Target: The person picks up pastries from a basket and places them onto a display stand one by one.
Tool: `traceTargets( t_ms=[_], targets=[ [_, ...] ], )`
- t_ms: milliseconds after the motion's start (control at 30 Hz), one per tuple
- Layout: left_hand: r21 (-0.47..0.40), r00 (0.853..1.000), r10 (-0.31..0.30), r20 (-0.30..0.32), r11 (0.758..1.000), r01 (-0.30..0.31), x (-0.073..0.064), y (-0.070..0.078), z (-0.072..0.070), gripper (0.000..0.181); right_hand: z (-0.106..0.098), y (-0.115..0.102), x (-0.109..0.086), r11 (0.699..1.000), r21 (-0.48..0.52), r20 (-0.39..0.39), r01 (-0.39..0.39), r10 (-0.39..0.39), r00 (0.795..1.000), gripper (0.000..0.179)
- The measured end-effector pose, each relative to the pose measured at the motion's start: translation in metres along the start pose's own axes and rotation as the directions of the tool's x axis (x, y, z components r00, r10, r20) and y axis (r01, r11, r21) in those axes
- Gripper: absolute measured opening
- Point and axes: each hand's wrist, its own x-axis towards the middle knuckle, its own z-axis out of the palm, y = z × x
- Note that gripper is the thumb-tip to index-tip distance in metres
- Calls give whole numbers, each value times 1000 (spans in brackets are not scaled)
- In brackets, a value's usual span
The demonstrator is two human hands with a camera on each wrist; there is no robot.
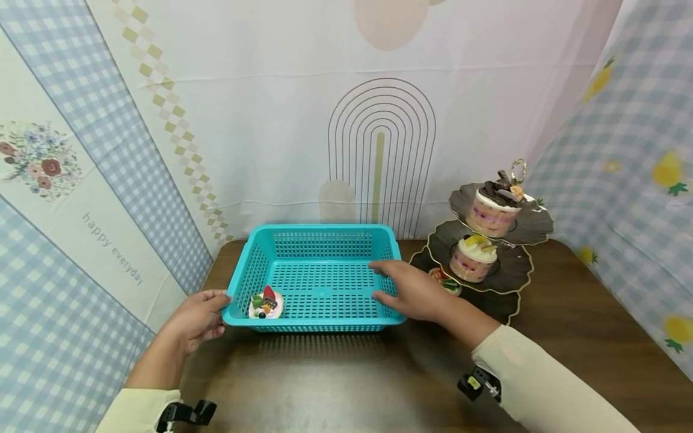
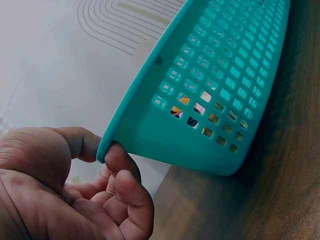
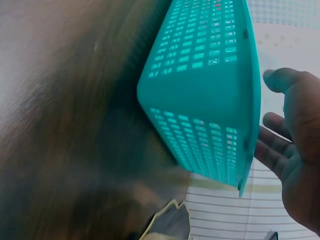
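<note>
A turquoise plastic basket (image 1: 325, 323) with perforated walls stands on the brown table in the head view. Inside its front left corner lies a small round cream-topped dessert (image 1: 275, 308) with a red piece and dark bits on top. At that same corner my left hand (image 1: 197, 319) pinches the rim between thumb and fingers; the left wrist view shows the pinched rim (image 2: 131, 92) close up. Over the right rim hovers my right hand (image 1: 412, 290), thumb and fingers spread apart. In the right wrist view its thumb (image 3: 280, 80) is clear of the rim.
To the right stands a tiered dark stand (image 1: 517, 270) with gold scalloped edges. A chocolate-topped dessert cup (image 1: 491, 218) is on the top tier, a yellow-topped cup (image 1: 472, 263) on the middle one. My right forearm partly hides another dessert (image 1: 452, 286) below. Patterned cloths hang behind and at both sides.
</note>
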Motion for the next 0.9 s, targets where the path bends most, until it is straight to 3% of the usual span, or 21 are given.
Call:
traceTargets(
  t_ms=[333,700,900],
  targets=[
    [13,1000,-3,-1,1000,3,0,2,1,38,13,-10,27,996,92,134,-14,2,991,82],
    [13,1000,3,5,1000,-3,-1,1,0,38,28,-20,48,982,173,197,-71,36,980,85],
    [17,1000,3,5,1000,-3,-2,3,0,40,36,-28,60,982,184,217,-52,12,976,86]
  ],
)
